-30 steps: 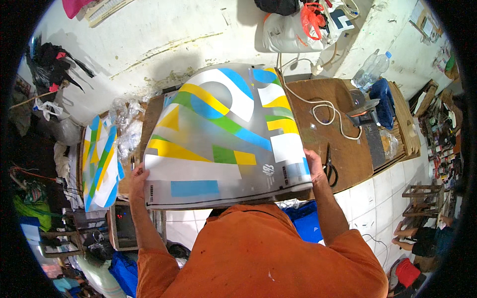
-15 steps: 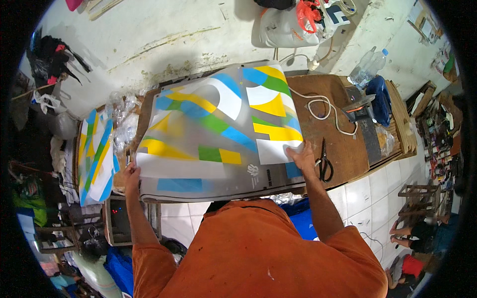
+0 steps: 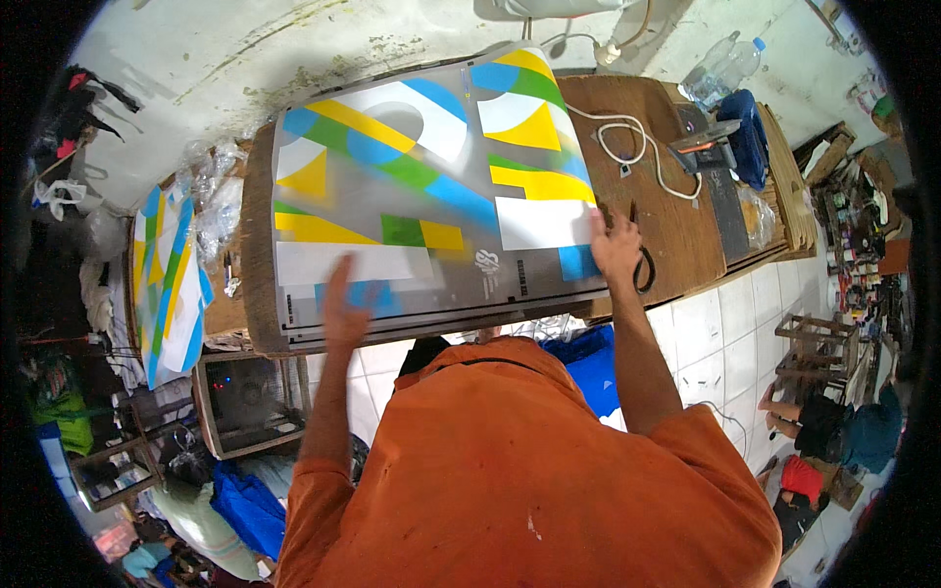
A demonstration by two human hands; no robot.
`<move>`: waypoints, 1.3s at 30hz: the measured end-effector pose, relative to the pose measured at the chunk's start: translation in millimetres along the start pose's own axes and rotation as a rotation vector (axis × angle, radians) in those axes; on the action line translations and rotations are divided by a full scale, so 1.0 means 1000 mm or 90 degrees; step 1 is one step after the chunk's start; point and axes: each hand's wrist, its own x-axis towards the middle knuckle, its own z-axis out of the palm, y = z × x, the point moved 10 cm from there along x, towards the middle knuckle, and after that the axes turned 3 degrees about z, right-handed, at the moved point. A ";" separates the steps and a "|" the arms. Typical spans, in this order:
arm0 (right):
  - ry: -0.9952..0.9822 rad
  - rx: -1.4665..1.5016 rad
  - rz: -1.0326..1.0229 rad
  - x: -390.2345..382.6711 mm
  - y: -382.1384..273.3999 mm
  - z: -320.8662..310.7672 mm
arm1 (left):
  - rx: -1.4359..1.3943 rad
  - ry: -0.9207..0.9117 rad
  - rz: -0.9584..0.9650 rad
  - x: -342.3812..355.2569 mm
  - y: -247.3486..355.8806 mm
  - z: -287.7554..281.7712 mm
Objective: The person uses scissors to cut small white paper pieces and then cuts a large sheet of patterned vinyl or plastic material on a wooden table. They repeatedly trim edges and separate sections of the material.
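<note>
Two hands on one big printed sheet, grey with yellow, green, blue and white shapes. Sheet lies flat on the wooden table, covering most of the left and middle of the top; its near edge runs along the table's near edge.

Left hand: flat on the sheet near the near-left corner, fingers stretched out, palm down, not gripping anything. It is motion-blurred, so finer finger detail cannot be told.

Right hand: open, palm down on the sheet's right edge near the near-right corner, fingers spread, pressing rather than pinching. Partly over the bare wood too.

Scissors with black handles lie on the table touching or just beside the right hand, mostly hidden by it.

White cable loops across the bare wood right of the sheet, running toward the far edge. Small machine with a metal top sits further right, next to a dark blue cloth. Two clear plastic bottles stand behind it by the wall.

Second stack of similarly coloured sheets lies to the left of the table, well apart from the hands. Crumpled clear plastic sits between that stack and the table.

Person wears an orange shirt. Floor is white tile.
</note>
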 end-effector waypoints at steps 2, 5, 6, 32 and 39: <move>0.077 -0.018 0.032 -0.012 0.042 -0.019 | 0.044 -0.182 0.188 -0.021 0.080 0.070; 0.120 -0.022 -0.013 -0.025 0.089 -0.034 | 0.041 -0.286 0.208 -0.031 0.118 0.118; 0.095 -0.028 -0.010 -0.029 0.102 -0.029 | 0.044 -0.294 0.214 -0.032 0.122 0.126; -0.519 0.469 0.044 -0.262 0.060 0.024 | 0.003 -0.188 0.347 -0.008 0.131 0.119; -0.742 0.664 0.196 -0.319 -0.009 0.062 | 0.016 -0.212 0.351 -0.001 0.135 0.114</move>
